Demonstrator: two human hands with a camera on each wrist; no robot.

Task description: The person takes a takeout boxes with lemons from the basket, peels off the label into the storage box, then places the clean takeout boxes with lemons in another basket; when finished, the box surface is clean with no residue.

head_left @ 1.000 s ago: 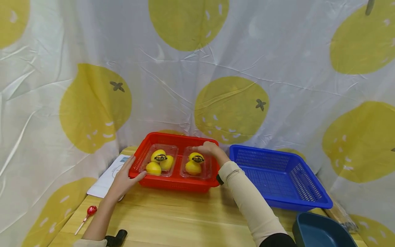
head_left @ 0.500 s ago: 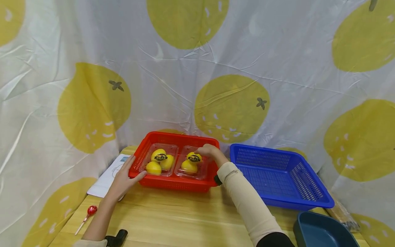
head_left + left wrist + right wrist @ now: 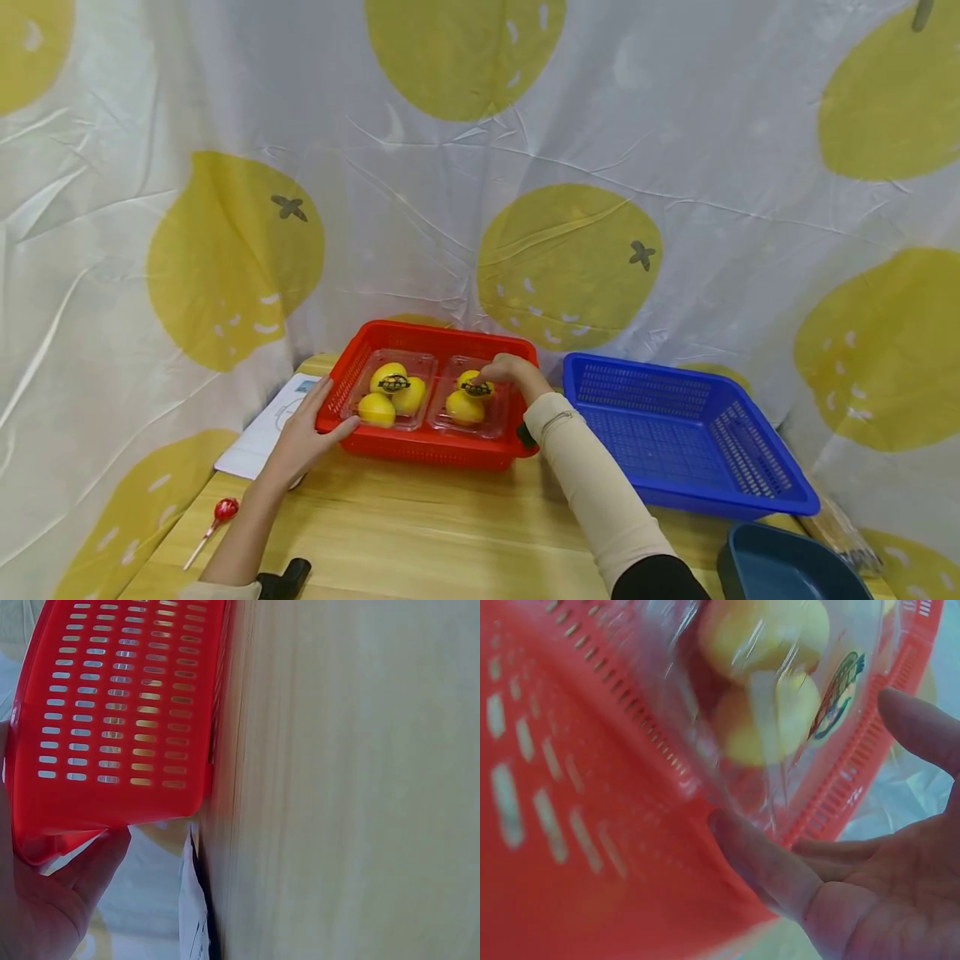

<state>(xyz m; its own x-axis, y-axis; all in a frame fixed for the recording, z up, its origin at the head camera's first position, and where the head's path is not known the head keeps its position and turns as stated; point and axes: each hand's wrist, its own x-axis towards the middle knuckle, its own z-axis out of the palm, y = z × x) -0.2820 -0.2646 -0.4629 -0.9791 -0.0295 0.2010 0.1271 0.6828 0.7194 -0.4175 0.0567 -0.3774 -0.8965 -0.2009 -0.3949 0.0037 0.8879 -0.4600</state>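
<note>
A red plastic basket [image 3: 427,455] stands at the back of the table. Inside lie two clear plastic boxes side by side, a left box [image 3: 422,365] and a right box [image 3: 491,425], each with a dark label and round yellow fruits [image 3: 377,410]. My left hand [image 3: 300,437] holds the basket's front left corner, thumb over the front rim and fingers along the side. Over the right box reaches my right hand [image 3: 513,372]; the right wrist view shows its thumb and fingers [image 3: 761,859] spread apart beside the box's edge. Whether they touch the box I cannot tell.
A blue basket [image 3: 645,450] stands to the right, with a dark teal tray [image 3: 787,562] in front of it and a clear-wrapped packet [image 3: 843,533] beside them. A red lollipop [image 3: 225,510] and a white printed sheet [image 3: 258,437] lie at left. Fruit-print curtain [image 3: 420,233] hangs behind.
The right box has slid left in the red basket, closer to the left box, and my right hand has shifted over it. My left hand has stayed at the basket's corner.
</note>
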